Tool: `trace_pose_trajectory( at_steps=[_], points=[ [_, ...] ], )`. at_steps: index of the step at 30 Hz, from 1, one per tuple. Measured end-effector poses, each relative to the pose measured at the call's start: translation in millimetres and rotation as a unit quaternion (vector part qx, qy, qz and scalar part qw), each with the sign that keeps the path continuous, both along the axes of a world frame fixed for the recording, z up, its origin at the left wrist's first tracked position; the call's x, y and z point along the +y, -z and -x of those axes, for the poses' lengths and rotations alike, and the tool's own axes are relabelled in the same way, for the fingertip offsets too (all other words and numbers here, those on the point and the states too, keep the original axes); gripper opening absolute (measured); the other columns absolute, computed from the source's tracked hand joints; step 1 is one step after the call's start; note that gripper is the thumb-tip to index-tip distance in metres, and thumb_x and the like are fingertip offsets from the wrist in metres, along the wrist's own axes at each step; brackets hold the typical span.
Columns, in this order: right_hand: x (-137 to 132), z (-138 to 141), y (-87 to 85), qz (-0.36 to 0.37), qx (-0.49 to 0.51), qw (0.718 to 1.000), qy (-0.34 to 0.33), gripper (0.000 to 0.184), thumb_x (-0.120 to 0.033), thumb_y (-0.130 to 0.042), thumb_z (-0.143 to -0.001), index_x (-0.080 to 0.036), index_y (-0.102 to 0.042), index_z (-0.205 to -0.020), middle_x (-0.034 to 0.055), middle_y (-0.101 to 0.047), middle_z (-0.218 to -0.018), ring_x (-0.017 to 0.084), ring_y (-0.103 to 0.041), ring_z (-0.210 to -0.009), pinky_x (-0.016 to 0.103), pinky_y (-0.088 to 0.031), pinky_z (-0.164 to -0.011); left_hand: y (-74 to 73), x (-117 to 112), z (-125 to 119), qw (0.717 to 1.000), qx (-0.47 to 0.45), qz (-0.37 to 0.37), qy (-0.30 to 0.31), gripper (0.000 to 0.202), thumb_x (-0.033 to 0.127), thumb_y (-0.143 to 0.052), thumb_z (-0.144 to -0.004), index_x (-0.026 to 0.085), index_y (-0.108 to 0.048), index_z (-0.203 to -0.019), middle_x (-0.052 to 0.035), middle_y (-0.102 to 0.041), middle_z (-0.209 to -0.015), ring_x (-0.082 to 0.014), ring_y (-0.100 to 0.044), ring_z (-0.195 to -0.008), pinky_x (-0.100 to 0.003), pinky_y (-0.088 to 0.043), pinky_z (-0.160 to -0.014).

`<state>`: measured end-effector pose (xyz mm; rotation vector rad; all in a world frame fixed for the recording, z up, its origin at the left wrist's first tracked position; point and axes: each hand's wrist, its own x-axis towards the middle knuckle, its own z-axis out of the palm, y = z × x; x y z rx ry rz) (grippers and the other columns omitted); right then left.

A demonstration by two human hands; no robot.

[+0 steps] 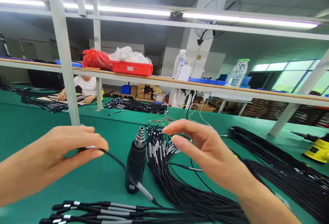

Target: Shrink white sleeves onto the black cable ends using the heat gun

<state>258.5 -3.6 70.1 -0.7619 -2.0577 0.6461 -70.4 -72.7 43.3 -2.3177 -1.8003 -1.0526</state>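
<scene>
My left hand [69, 148] pinches a black cable [115, 158] near its end, where a white label shows between thumb and fingers. From there the cable runs down to the right, past a grey sleeve [145, 192], in front of a black heat gun [136, 169] that stands with its metal nozzle up. My right hand [213, 155] holds nothing; its thumb and forefinger are apart above a bundle of black cables [164, 172] with grey sleeves. Several sleeved cables [115, 212] with white labels lie along the near edge.
More black cable coils [277, 169] and a yellow-and-black tool [317, 148] lie at the right. Behind are a cable pile [133, 105] and a shelf [164, 81] carrying a red bin [132, 68] and bottles. Another person [86, 86] sits at the far left.
</scene>
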Motion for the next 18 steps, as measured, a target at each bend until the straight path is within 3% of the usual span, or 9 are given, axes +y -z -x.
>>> trace_pose_trajectory(
  at_steps=[3, 6, 8, 11, 14, 18],
  points=[
    [-22.1, 22.6, -3.1, 0.083, -0.035, 0.989, -0.118, 0.026, -0.041, -0.052, -0.097, -0.030, -0.058, -0.121, 0.0035, -0.066, -0.115, 0.021, -0.060, -0.109, 0.035, -0.049, -0.094, -16.7, 10.6, -51.5, 0.991, 0.016, 0.014, 0.130, 0.027, 0.050, -0.050, -0.092, 0.036, -0.073, -0.090, 0.0042, -0.070, -0.084, -0.0184, -0.061, -0.073, -0.026, -0.047, -0.067],
    [-21.9, 36.6, 2.0, 0.180, -0.023, 0.966, -0.184, 0.023, -0.042, -0.042, -0.102, -0.023, -0.053, -0.109, 0.0018, -0.063, -0.091, 0.016, -0.064, -0.083, 0.031, -0.053, -0.079, -19.8, 21.0, -79.5, 0.989, 0.008, -0.016, 0.145, 0.026, 0.045, -0.048, -0.095, 0.032, -0.067, -0.083, 0.0023, -0.067, -0.079, -0.0190, -0.058, -0.071, -0.028, -0.043, -0.064],
    [-14.1, 40.7, 6.7, 0.190, -0.005, 0.968, -0.163, 0.024, -0.043, -0.042, -0.101, -0.021, -0.049, -0.096, -0.0021, -0.055, -0.079, 0.012, -0.057, -0.065, 0.026, -0.051, -0.065, -16.8, 26.5, -85.5, 0.992, 0.000, -0.041, 0.117, 0.024, 0.043, -0.048, -0.094, 0.029, -0.063, -0.081, 0.0018, -0.065, -0.076, -0.0198, -0.056, -0.070, -0.030, -0.042, -0.066],
    [0.9, 41.3, 12.4, 0.118, -0.019, 0.990, -0.079, 0.025, -0.038, -0.046, -0.099, -0.021, -0.046, -0.082, -0.0039, -0.049, -0.072, 0.010, -0.044, -0.057, 0.022, -0.039, -0.052, -9.5, 31.8, -84.3, 0.994, -0.008, -0.066, 0.083, 0.024, 0.042, -0.046, -0.094, 0.027, -0.060, -0.082, 0.0018, -0.062, -0.075, -0.0198, -0.054, -0.071, -0.033, -0.042, -0.075],
    [14.5, 39.7, 15.4, 0.050, -0.038, 0.998, -0.024, 0.023, -0.032, -0.050, -0.094, -0.020, -0.048, -0.076, -0.0039, -0.046, -0.067, 0.011, -0.038, -0.058, 0.023, -0.031, -0.051, -2.2, 36.6, -80.4, 0.996, 0.005, -0.043, 0.081, 0.029, 0.042, -0.040, -0.096, 0.025, -0.057, -0.079, 0.0011, -0.060, -0.074, -0.0201, -0.052, -0.071, -0.035, -0.041, -0.078],
    [27.6, 40.5, 17.1, 0.016, -0.055, 0.998, 0.005, 0.023, -0.032, -0.051, -0.091, -0.019, -0.049, -0.072, -0.0034, -0.047, -0.067, 0.012, -0.038, -0.060, 0.025, -0.031, -0.053, 6.5, 48.5, -78.1, 0.998, 0.006, -0.005, 0.066, 0.035, 0.044, -0.033, -0.098, 0.024, -0.046, -0.073, 0.0015, -0.051, -0.067, -0.0201, -0.046, -0.069, -0.033, -0.037, -0.069]
  ],
)
